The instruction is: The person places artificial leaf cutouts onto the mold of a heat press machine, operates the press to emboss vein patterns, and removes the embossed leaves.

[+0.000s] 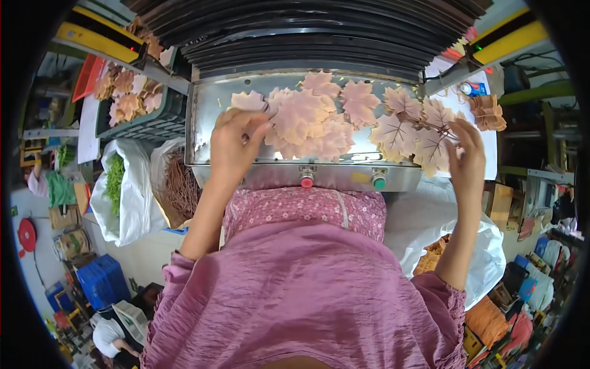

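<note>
Fabric-like maple leaves (pixel 304 117) in pale pink and yellow lie in a layered pile on the metal work surface (pixel 206 123). My left hand (pixel 235 140) is at the pile's left edge, fingers curled and thumb close to the index finger. Just beyond it lies a pale leaf (pixel 247 100); what is between these fingertips is hidden. At the right, my right hand (pixel 469 147) pinches the edge of a maple leaf spray (pixel 396 136), whose several leaves have dark veins and join at brownish stems. A single leaf (pixel 360 103) rests between pile and spray.
Red (pixel 306 179) and green (pixel 379 181) buttons line the machine's front. Black bellows (pixel 307 49) hang behind, flanked by yellow sensor bars (pixel 98 42). A leaf-filled crate (pixel 144 117) and white sacks (pixel 126 209) stand left; another sack (pixel 485 252) sits right, below a leaf stack (pixel 487 112).
</note>
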Tool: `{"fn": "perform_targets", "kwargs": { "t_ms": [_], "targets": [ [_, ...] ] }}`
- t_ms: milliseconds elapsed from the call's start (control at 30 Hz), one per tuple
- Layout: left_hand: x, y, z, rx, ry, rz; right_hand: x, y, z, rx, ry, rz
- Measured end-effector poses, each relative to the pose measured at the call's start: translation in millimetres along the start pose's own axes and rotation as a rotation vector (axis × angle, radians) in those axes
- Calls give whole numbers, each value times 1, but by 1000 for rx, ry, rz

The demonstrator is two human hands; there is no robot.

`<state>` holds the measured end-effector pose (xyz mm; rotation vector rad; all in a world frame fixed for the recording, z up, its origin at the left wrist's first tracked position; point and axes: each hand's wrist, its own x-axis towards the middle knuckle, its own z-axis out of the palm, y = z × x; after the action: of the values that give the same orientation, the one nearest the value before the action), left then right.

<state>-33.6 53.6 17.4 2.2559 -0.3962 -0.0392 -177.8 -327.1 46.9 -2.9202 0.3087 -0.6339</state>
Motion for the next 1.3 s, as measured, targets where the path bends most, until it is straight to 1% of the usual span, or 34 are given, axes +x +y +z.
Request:
{"fn": "perform_targets", "kwargs": {
  "t_ms": [67,133,167,233,267,400,433,467,500,567,600,633,667,733,767,900,933,1067,1233,1267,1300],
  "targets": [
    [20,-12,20,176,164,339,15,-56,-3,455,-260,178],
    [30,-19,38,191,147,322,20,-82,18,549,-287,-26],
    [35,-21,45,216,129,311,23,-98,21,604,-359,-11],
    [45,-24,52,272,96,291,28,-109,33,649,-444,-92],
    [49,-24,51,270,101,293,32,-113,40,646,-440,-96],
    [49,-22,42,64,51,277,48,-124,67,734,-395,-42],
    [49,-18,38,65,46,270,56,-133,71,857,-392,32],
    [50,-9,30,-30,-3,219,66,-141,77,979,-389,107],
    [51,0,22,-126,-53,166,74,-142,89,981,-398,112],
    [48,12,13,-319,-148,49,81,-143,114,1386,-653,233],
    [46,12,14,-318,-145,41,76,-145,107,1174,-617,180],
    [48,9,18,-157,-37,128,73,-146,98,960,-571,108],
    [49,4,24,6,73,207,68,-144,92,960,-576,87],
    [40,-7,35,335,243,347,49,-138,86,1251,-586,434],
    [35,-12,38,331,225,340,43,-137,87,1248,-595,454],
    [46,-21,51,304,87,339,44,-124,89,1136,-649,393],
    [47,-20,51,301,82,340,44,-124,90,1134,-649,399],
    [53,-14,37,-97,-62,138,57,-138,104,1218,-549,198],
    [48,-10,37,-212,35,74,67,-150,117,1377,-525,256],
    [49,-9,37,-211,35,73,69,-151,119,1378,-525,256],
    [50,-6,37,-183,11,76,71,-152,120,1415,-553,316]
  ]
}}
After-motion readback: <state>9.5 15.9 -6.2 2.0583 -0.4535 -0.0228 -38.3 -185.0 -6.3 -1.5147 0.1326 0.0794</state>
